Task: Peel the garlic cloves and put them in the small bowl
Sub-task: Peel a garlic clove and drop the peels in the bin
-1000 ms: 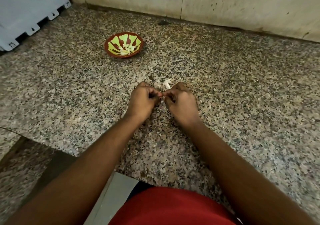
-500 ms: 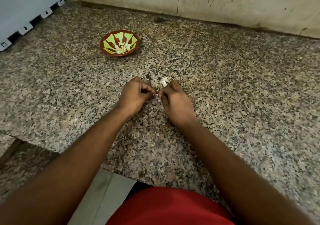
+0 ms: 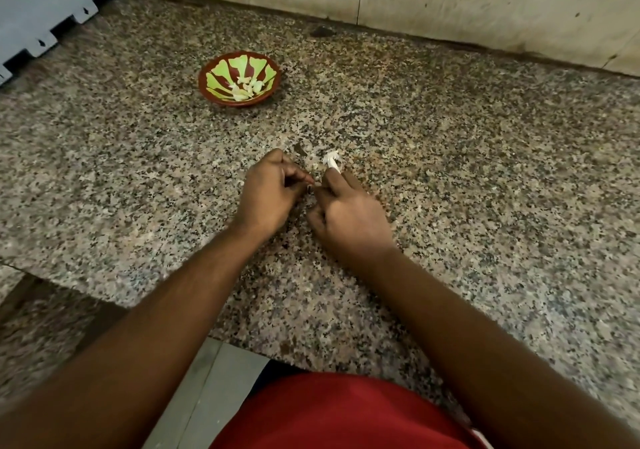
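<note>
a small garlic piece, barely visible, is pinched between the left grip [image 3: 273, 190] and right grip [image 3: 346, 209] over the bench [image 3: 485, 171]; white garlic skin [image 3: 332, 160] lies just beyond the right grip; peeled cloves [image 3: 246, 88] are held in the small bowl [image 3: 207, 83] farther off.

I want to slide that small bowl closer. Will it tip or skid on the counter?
The small bowl looks shallow and wide, so it probably won't tip. It holds only a few peeled cloves, so it is likely light. On the polished granite counter it may skid easily.

A speckled granite counter [image 3: 467, 178] carries a small bowl [image 3: 221, 97] and white garlic skin [image 3: 331, 161].
</note>
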